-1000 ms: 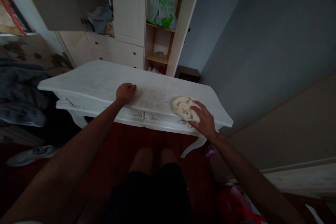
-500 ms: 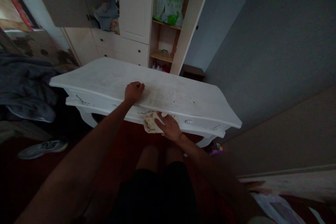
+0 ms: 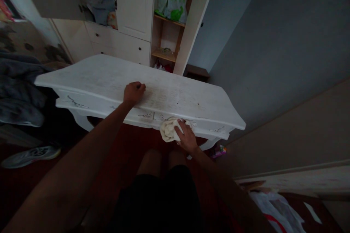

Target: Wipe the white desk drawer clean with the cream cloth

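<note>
A white dressing table [image 3: 109, 72] with a smudged, worn top and dark carved marks along its drawer front stands before me. My left hand [image 3: 133, 93] rests in a loose fist on the top near its front edge; I see nothing in it. With my right hand [image 3: 187, 136] I press a bunched cream cloth [image 3: 167, 130] against the drawer front, right of the middle. The cloth hides part of the carving, and the hand covers the drawer area around the right knob.
Behind the table is a white wardrobe [image 3: 133, 7] with doors ajar and a plastic bag [image 3: 176, 0] on a shelf. Grey clothing [image 3: 22, 87] lies at the left, above a shoe [image 3: 31, 156]. Another plastic bag [image 3: 276, 207] lies at the lower right, by the grey wall [image 3: 287, 36].
My right hand has moved the cloth to the right along the drawer front, uncovering carving near the middle. The left fist stays at its spot on the top. The view has shifted slightly.
</note>
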{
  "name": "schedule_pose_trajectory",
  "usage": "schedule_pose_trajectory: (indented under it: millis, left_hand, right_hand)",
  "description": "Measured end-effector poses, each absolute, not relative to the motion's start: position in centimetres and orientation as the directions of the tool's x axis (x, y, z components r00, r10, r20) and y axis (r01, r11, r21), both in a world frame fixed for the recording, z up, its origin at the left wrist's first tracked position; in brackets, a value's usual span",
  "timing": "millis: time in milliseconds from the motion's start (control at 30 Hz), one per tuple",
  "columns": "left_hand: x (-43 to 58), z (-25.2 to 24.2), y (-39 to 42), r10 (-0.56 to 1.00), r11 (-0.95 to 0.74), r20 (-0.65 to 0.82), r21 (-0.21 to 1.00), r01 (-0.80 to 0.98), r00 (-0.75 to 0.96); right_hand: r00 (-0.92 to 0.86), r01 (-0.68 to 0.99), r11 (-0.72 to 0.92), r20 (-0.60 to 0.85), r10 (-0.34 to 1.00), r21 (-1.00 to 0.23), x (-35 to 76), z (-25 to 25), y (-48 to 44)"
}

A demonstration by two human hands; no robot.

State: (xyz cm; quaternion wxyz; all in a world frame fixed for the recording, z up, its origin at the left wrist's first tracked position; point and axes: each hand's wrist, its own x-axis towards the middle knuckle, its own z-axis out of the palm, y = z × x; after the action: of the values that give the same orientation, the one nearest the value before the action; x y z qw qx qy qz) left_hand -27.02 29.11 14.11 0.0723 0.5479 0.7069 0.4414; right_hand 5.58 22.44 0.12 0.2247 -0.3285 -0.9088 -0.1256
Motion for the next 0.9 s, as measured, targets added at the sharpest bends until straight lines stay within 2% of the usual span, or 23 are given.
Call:
schedule_pose_trajectory:
  millis: [167,333,600,733,900]
  left_hand:
    - [-27.0,14.2,29.1,0.838,0.004,0.389,0.697,0.717,-0.382]
    - [-27.0,14.2,29.2,0.831,0.037,0.381,0.689,0.724,-0.406]
    - [-26.8,14.4,29.1,0.827,0.036,0.388,0.685,0.728,-0.407]
    - [-26.8,14.3,29.3,0.821,0.042,0.387,0.692,0.720,-0.420]
    - [-26.4,14.6,29.2,0.823,0.085,0.361,0.685,0.724,-0.438]
  right_hand:
    - [-0.733,0.607,0.794,0.408,0.544,0.032,8.5,0.5,22.4]
    - [-0.825,0.532,0.844,0.267,0.498,0.067,11.5,1.5,22.9]
    - [-0.858,0.502,0.857,0.191,0.476,0.119,15.2,1.9,23.1]
    - [-0.800,0.588,0.802,0.224,0.557,0.104,19.8,2.5,22.9]
    - [-0.611,0.761,0.648,0.388,0.690,0.045,25.0,3.2,21.8]
